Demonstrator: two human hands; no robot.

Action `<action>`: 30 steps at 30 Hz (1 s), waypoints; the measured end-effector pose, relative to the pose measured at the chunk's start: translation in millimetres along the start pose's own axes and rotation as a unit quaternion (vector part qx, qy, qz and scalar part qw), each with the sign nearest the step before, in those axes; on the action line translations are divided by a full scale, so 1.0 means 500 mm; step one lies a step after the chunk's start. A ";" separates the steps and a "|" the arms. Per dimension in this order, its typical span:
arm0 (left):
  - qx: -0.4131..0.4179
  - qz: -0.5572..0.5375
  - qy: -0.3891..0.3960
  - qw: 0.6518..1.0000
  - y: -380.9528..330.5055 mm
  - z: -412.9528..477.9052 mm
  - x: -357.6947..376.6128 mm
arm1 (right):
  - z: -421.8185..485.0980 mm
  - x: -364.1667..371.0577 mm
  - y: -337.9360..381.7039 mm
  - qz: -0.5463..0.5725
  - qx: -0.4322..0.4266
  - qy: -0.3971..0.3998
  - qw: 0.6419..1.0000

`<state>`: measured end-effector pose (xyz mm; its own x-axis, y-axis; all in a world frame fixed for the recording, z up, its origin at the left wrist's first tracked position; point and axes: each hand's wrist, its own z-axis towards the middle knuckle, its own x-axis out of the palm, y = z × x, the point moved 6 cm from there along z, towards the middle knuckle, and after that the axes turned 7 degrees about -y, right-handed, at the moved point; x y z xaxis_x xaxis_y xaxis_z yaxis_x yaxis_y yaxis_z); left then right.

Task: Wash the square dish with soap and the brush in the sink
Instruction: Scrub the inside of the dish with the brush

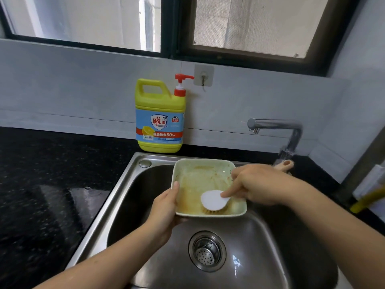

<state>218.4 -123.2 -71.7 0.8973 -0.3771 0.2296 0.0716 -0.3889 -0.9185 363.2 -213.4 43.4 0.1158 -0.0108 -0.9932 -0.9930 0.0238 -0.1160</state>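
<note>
Dish [198, 178] is up off the basin, held over the sink [127, 184], inside face toward the camera, smeared yellow-brown.

Left hand [164, 207]: thumb lies along the dish's left rim, with the near-left corner sitting in the palm. The other fingers go under the dish and are hidden, so I can't tell how they lie. It reads as a pinch grip on that edge.

Right hand [260, 184]: fingers are wrapped round the brush [212, 201] handle. The index finger is stretched out, its tip pressing on the back of the white brush head. The handle end pokes out behind the knuckles, toward the tap [279, 130]. Tan bristles show just below the index fingertip, down on the dish floor close to the near rim.

Drain [207, 250] is below both hands, nearer the camera, well apart from the dish.

Soap bottle [160, 115], yellow with a red pump, stands on the black counter [41, 174] against the wall, behind the sink's far rim. It's beyond the left thumb, and neither hand touches it. The pump spout points at a wall hook [203, 75].
</note>
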 end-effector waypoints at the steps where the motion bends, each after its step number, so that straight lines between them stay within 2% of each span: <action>1: -0.002 0.003 0.003 1.000 0.001 0.000 0.002 | 0.008 0.007 0.016 0.008 -0.004 -0.015 1.000; 3: -0.006 0.006 0.009 1.000 0.002 -0.001 0.006 | 0.027 0.019 0.047 -0.007 -0.011 -0.064 0.998; 5: -0.009 0.005 0.011 1.000 0.004 0.001 0.007 | 0.043 0.027 0.064 -0.073 -0.001 -0.102 0.992; 8: -0.011 0.008 0.013 1.000 0.005 -0.003 0.007 | 0.053 0.026 0.049 -0.157 0.039 -0.117 0.980; 10: -0.012 0.009 0.010 1.000 0.005 -0.004 0.006 | 0.046 0.015 0.022 -0.178 0.061 -0.100 0.977; 12: -0.013 0.008 0.007 1.000 0.004 -0.005 0.006 | 0.029 0.004 0.001 -0.142 0.066 -0.059 0.986; 16: 0.005 0.018 0.000 1.000 -0.001 -0.003 0.007 | 0.009 0.002 0.030 -0.026 0.001 0.009 1.000; 20: 0.009 0.028 0.013 1.000 0.000 -0.005 0.010 | 0.042 0.023 0.070 -0.029 -0.018 -0.061 0.998; 24: 0.010 0.024 0.010 1.000 0.000 -0.001 0.004 | 0.057 0.030 0.051 -0.093 0.029 -0.113 0.989; 27: 0.008 0.027 0.015 0.999 0.002 -0.002 0.007 | 0.042 0.026 0.014 -0.107 0.051 -0.104 0.987; 30: 0.010 0.031 0.021 0.999 0.003 -0.004 0.013 | 0.019 0.025 0.011 -0.029 0.012 -0.052 0.998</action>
<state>223.2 -127.8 -71.1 0.8810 -0.4351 0.1858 0.0266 -0.3464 -0.9377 359.6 -203.9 30.5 0.1754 0.0914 -0.9802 -0.9839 0.0498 -0.1714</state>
